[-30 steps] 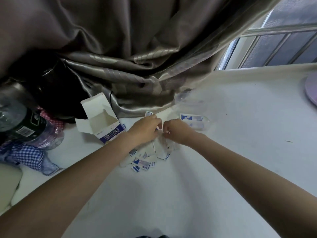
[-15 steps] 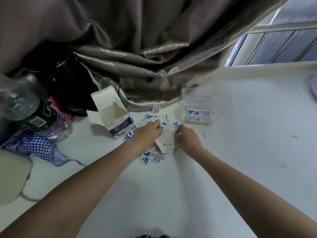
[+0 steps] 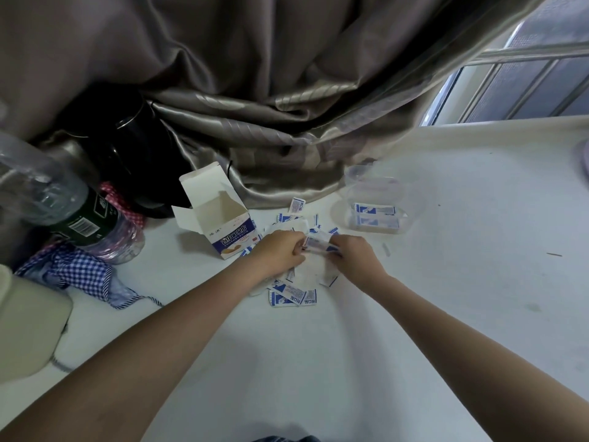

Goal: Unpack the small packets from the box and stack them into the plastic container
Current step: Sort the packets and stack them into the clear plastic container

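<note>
An open white and blue box (image 3: 223,224) stands on the white surface, its top flaps up. Several small blue and white packets (image 3: 291,296) lie scattered in a pile in front of it. My left hand (image 3: 280,252) and my right hand (image 3: 353,255) meet over the pile, and together they pinch a small stack of packets (image 3: 317,244) between their fingertips. A clear plastic container (image 3: 376,207) stands to the right of the pile, with a couple of packets lying flat inside it.
A grey curtain (image 3: 287,106) hangs down onto the surface behind the box. At the left lie a plastic bottle (image 3: 63,212), a black kettle (image 3: 134,154) and checked cloth (image 3: 73,272). A window (image 3: 526,87) is at the upper right.
Both hands lifted from pressing on the pile and now hold a small stack of packets between them. The view shifted slightly.
</note>
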Demonstrator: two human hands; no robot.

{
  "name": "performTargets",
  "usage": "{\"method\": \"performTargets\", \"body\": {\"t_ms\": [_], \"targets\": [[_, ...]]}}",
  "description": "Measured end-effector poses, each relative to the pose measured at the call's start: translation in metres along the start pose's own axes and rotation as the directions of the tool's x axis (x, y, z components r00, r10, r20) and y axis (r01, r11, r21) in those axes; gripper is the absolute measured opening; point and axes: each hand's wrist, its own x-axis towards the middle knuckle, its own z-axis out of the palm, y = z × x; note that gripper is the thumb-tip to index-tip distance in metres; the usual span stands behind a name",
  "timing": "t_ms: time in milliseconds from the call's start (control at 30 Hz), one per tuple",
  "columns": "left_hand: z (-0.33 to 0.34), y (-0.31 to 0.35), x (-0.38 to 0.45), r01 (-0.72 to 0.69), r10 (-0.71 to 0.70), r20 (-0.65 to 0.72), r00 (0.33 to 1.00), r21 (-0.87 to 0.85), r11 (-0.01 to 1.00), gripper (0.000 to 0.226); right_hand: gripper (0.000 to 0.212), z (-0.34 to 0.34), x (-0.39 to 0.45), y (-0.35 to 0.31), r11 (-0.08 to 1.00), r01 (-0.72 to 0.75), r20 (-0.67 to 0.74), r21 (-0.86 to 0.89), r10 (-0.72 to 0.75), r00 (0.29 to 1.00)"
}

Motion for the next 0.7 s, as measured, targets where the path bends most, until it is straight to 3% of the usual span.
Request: {"method": "performTargets", "body": {"t_ms": [67, 133, 233, 333, 433, 567, 633, 700], "targets": [[0.005, 0.0, -0.006, 0.026, -0.02, 0.041, 0.999, -0.161, 0.987, 0.025, 0.02, -0.005, 0.002, 0.005, 0.994, -0.057, -0.055, 0.092, 0.062, 0.997], [0.011, 0.007, -0.007, 0.008, 0.004, 0.06, 0.998, -0.2, 0.98, 0.035, 0.035, -0.012, 0.004, 0.002, 0.974, -0.083, -0.063, 0.209, 0.099, 0.993], [0.013, 0.019, -0.005, -0.082, 0.071, -0.097, 0.993, -0.11, 0.991, 0.018, 0.028, -0.018, 0.005, -0.009, 0.944, -0.086, -0.025, 0.318, 0.099, 0.995], [0.009, 0.02, -0.001, -0.109, 0.096, -0.246, 0.964, -0.041, 0.993, 0.033, 0.02, -0.026, 0.007, -0.012, 0.89, -0.096, -0.059, 0.445, 0.136, 0.989], [0.007, 0.018, -0.001, -0.101, 0.103, -0.237, 0.966, 0.017, 0.995, 0.039, 0.022, -0.037, 0.007, -0.005, 0.761, -0.188, -0.074, 0.621, 0.296, 0.952], [0.009, 0.013, -0.001, -0.061, 0.064, -0.133, 0.989, 0.025, 0.998, 0.023, 0.023, -0.035, 0.001, 0.007, 0.719, -0.343, 0.122, 0.604, 0.342, 0.932], [0.009, 0.011, -0.002, -0.062, 0.067, -0.185, 0.98, 0.03, 0.998, 0.002, 0.018, -0.027, -0.001, 0.014, 0.787, -0.39, 0.186, 0.478, 0.343, 0.921], [0.01, 0.01, 0.003, -0.09, 0.114, -0.215, 0.97, 0.118, 0.989, 0.02, 0.009, -0.021, -0.003, 0.02, 0.9, -0.352, 0.175, 0.257, 0.315, 0.933]]}}
